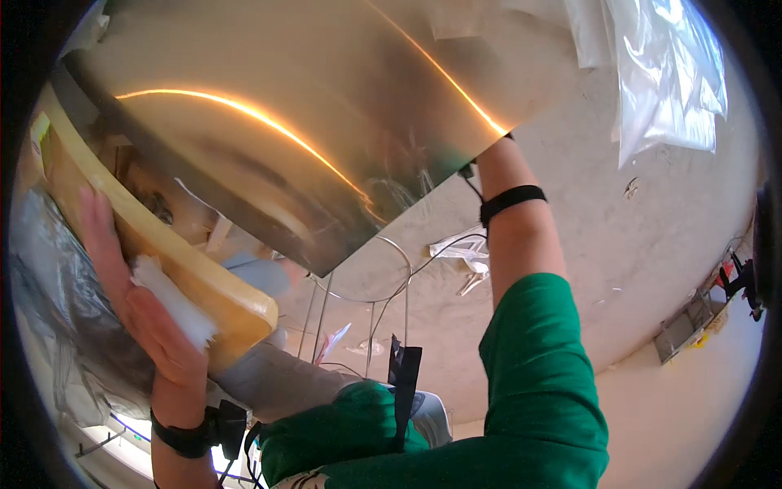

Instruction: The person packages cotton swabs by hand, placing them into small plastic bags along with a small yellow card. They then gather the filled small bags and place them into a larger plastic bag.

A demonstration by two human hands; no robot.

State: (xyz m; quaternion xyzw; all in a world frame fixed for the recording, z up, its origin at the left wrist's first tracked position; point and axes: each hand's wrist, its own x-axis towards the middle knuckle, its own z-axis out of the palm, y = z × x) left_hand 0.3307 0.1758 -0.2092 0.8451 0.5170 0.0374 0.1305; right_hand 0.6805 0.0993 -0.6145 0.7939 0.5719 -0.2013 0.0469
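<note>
Your right hand is hiding behind the shiny panel (326,114), grip unreadable. Panel's top is running out of frame. Your left hand (153,326) is covering some white pad (173,298). Far-right dark shape (740,284) is looking too small.

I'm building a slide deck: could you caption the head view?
Left hand against a white wad beside a yellow board, right hand hidden behind a shiny sheet.

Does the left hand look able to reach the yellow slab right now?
Probably yes: the left hand lies right alongside the yellow slab, with only a white wad partly between them.
</note>
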